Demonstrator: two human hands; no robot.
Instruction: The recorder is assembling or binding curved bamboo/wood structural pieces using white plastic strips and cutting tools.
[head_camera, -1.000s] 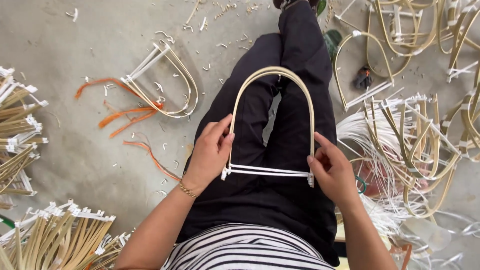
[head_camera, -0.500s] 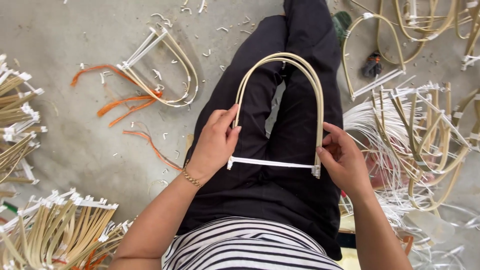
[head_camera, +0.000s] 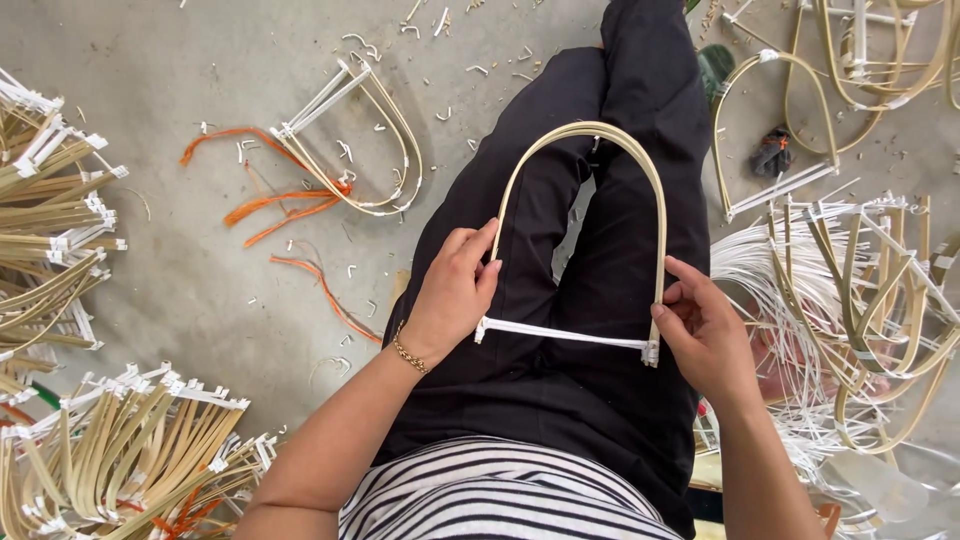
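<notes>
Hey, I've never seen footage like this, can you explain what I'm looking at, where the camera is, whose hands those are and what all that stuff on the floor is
There is no machine here. The camera sits on a seated person's head and looks down over their lap. The left hand and right hand each grip one end of a bent cane arch, whose ends are joined by a white strap. It rests over black trousers. On the grey concrete floor lie a finished arch, orange strips, bundles of cane strips, and a pile of more arches with white straps.
</notes>
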